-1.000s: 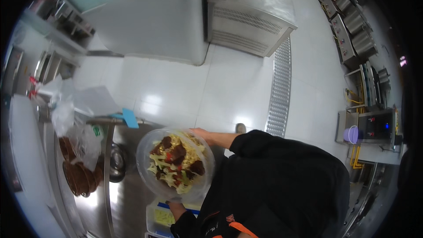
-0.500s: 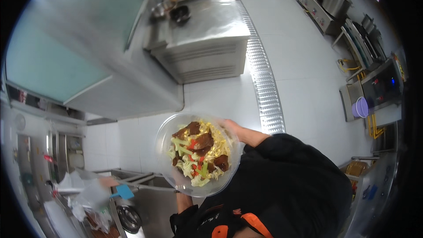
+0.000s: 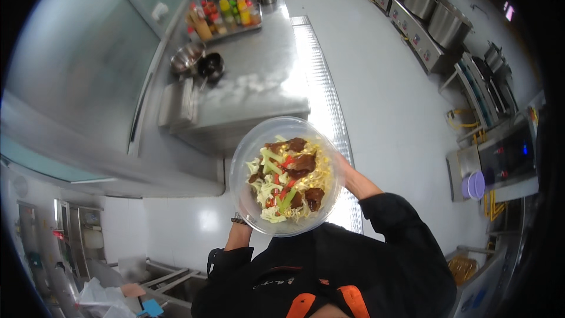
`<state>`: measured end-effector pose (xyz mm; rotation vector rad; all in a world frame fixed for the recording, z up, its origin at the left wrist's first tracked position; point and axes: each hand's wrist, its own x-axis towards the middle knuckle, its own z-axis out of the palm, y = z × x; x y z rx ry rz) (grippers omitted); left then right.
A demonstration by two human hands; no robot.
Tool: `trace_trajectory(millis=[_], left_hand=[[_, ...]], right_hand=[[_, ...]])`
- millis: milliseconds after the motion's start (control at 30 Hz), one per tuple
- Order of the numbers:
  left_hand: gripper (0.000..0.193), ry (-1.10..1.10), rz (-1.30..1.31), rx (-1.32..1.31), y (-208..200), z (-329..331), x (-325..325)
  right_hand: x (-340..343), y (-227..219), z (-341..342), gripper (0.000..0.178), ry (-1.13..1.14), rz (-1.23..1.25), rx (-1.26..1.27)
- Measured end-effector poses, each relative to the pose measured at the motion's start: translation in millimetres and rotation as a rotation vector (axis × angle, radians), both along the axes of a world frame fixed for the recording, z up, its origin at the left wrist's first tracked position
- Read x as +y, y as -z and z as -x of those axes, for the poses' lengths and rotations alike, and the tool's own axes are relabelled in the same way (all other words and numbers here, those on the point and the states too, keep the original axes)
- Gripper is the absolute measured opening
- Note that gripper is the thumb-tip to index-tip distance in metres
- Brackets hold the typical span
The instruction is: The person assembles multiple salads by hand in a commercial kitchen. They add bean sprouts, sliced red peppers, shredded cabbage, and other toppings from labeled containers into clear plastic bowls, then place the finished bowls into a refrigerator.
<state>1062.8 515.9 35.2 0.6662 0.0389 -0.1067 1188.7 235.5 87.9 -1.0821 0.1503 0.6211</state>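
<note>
A round clear plastic bowl (image 3: pixel 240 191) is held up in front of my chest, between both hands. Inside lie browned meat pieces (image 3: pixel 302 165), pale cauliflower florets (image 3: pixel 266 188), bean sprouts (image 3: pixel 321 171), red pepper bits and light green stalks. My right hand (image 3: pixel 345 171) grips the bowl's right side, its fingers mostly hidden behind the wall. On the lower left, my left hand (image 3: pixel 243 212) supports the bowl from the side and below, with a dark bracelet at the wrist; its fingers are largely covered by the bowl.
Ahead stands a steel counter (image 3: pixel 253 76) with a tray of sauce bottles (image 3: pixel 232 17), a dark bowl (image 3: pixel 210 66) and a metal bowl (image 3: pixel 187 58). Large pots (image 3: pixel 448 23) stand on stoves at the right. A purple bucket (image 3: pixel 473 185) hangs there. Plastic bags (image 3: pixel 103 300) lie lower left.
My body has turned and moved toward the steel counter, which now lies nearer. The bowl has shifted up and to the right in view, still between both hands.
</note>
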Motion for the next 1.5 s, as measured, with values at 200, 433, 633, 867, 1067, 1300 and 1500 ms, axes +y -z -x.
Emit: trace_trajectory(millis=[200, 433, 633, 867, 1067, 1300, 1500], left_hand=[[0.053, -0.135, -0.012, 0.050, -25, 5, -14], [0.051, -0.085, 0.125, 0.155, 67, -7, 2], [0.056, -0.410, -1.055, 0.181, 76, 10, -2], [0.046, -0.861, 0.347, 0.323, -10, 48, -121], [0.064, -1.067, 0.345, 0.435, -63, 10, -241], [0.063, -1.429, 0.541, 0.382, -42, -24, -274], [0.053, -1.783, 0.501, 0.531, -41, -72, -333]], right_hand=[[-1, 7, -3, 0.041, -0.051, -0.219, 0.062], [-10, 5, -8, 0.044, -0.157, -0.138, 0.085], [-13, 9, -49, 0.042, -0.285, -0.001, 0.032], [-6, -1, -114, 0.052, -0.618, 0.033, 0.048], [25, -45, -180, 0.069, -0.834, 0.102, 0.056], [23, -43, -250, 0.062, -1.151, 0.450, -0.117], [-4, -8, -483, 0.017, -0.868, 0.666, -0.087]])
